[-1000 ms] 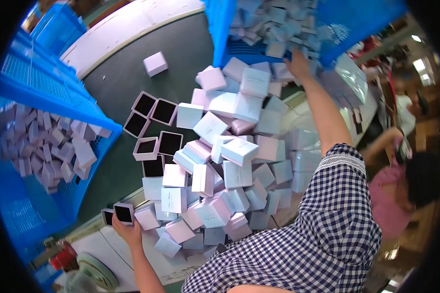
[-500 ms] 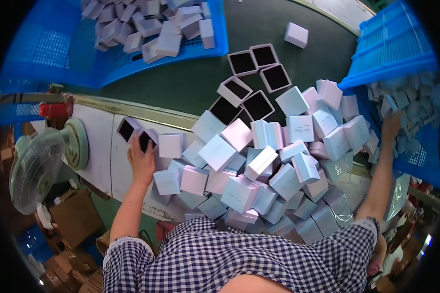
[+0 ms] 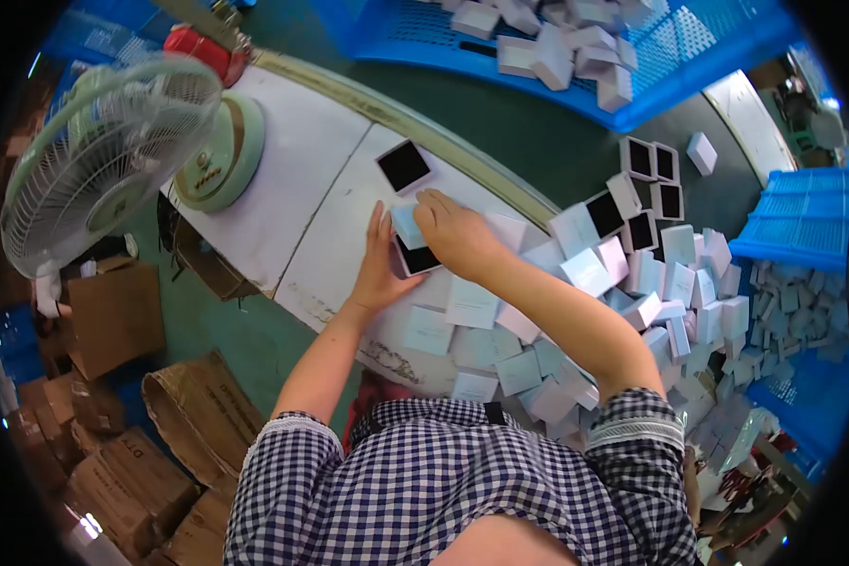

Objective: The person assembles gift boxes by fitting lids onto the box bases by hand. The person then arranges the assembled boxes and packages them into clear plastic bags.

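On the white worktop, my left hand (image 3: pixel 377 274) is wrapped round the side of an open box base (image 3: pixel 419 261) with a black inside. My right hand (image 3: pixel 457 236) pinches a small light-blue box lid (image 3: pixel 407 226), tilted over the far part of that base. Whether the lid touches the base I cannot tell. Just beyond my hands lies another open box base (image 3: pixel 404 166), black inside. To the right of my hands spreads a heap of pale blue and pinkish boxes (image 3: pixel 473 304).
A desk fan (image 3: pixel 113 179) stands at the left end of the worktop. Across the green belt, a blue crate (image 3: pixel 623 118) holds white boxes; several open bases (image 3: pixel 638 158) lie near it. Another blue crate (image 3: pixel 792 222) is far right. Cardboard cartons (image 3: pixel 118 316) fill the lower left.
My right hand has come from the right-hand crate to my left hand, bringing a light-blue lid. My left hand now holds one open base. The view has swung left.
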A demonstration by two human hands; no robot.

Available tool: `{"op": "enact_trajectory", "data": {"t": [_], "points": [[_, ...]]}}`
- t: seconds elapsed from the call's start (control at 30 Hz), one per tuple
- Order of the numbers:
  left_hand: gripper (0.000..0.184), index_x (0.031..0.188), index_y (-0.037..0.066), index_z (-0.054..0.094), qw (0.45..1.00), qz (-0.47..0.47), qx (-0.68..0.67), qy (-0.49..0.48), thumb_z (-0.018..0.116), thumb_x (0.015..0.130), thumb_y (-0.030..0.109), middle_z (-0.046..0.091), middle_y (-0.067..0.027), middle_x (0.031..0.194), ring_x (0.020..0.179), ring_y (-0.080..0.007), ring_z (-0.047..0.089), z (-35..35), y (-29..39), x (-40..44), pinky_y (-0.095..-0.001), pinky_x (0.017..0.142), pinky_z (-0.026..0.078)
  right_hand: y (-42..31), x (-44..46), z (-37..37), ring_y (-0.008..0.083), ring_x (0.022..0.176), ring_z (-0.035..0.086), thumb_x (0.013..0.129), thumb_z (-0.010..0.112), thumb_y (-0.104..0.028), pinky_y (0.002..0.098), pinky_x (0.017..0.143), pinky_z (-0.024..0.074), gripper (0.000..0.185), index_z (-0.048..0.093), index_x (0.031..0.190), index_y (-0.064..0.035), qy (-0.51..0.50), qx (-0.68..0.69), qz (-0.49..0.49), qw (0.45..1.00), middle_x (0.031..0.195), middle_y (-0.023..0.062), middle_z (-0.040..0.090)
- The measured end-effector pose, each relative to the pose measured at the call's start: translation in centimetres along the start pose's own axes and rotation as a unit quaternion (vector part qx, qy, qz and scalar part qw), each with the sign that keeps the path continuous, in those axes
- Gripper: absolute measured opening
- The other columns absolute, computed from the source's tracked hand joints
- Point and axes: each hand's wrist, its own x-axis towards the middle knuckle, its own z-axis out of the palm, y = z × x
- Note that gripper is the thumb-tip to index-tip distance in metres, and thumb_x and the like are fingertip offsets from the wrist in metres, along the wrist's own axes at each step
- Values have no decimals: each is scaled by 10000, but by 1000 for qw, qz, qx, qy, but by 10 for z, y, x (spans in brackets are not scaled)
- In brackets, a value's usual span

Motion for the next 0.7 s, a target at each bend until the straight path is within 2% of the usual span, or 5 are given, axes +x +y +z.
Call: {"op": "enact_trajectory", "data": {"t": [0.13, 0.27, 0.33, 0.53, 0.7], "points": [[1218, 1519, 143, 140, 999, -18, -36, 2, 900, 568, 111, 66, -210, 1582, 1397, -403, 279, -26, -14, -1, -419, 976, 477, -8, 21, 38, 357, 1055, 537, 743, 644, -42, 389, 812, 518, 289, 485, 982, -6, -85, -11, 6, 996, 1013, 175, 529], [1031, 1486, 118, 292, 999, 33, 6, -35, 857, 625, 74, 76, -188, 1586, 1244, -355, 481, -44, -15, 5, -376, 939, 506, -5, 35, 8, 388, 1104, 493, 643, 798, -72, 436, 916, 441, 506, 478, 1032, -19, -237, 194, 57, 950, 1093, 208, 520], [934, 1454, 105, 361, 998, 31, -21, -47, 833, 649, 57, 87, -184, 1586, 1162, -334, 539, -42, -23, 11, -374, 938, 504, -6, 45, -1, 414, 1230, 436, 672, 785, -92, 412, 959, 446, 505, 495, 1082, -35, -299, 138, 26, 944, 1299, 229, 458], [913, 1464, 70, 341, 991, 99, 60, -68, 807, 679, 86, 162, -238, 1559, 1220, -391, 480, -33, -36, 13, -409, 994, 450, -14, 31, 38, 325, 1060, 524, 665, 789, -185, 409, 822, 497, 556, 550, 1137, -11, -289, -109, -9, 951, 1147, 155, 536], [874, 1457, 16, 299, 984, 83, 60, -149, 727, 716, 195, 173, -276, 1549, 1359, -448, 315, -57, -22, 19, -496, 1103, 298, -21, 38, 60, 273, 1034, 551, 678, 781, -307, 475, 901, 434, 504, 639, 1089, -52, -273, -209, -15, 939, 1106, 111, 593]]}}
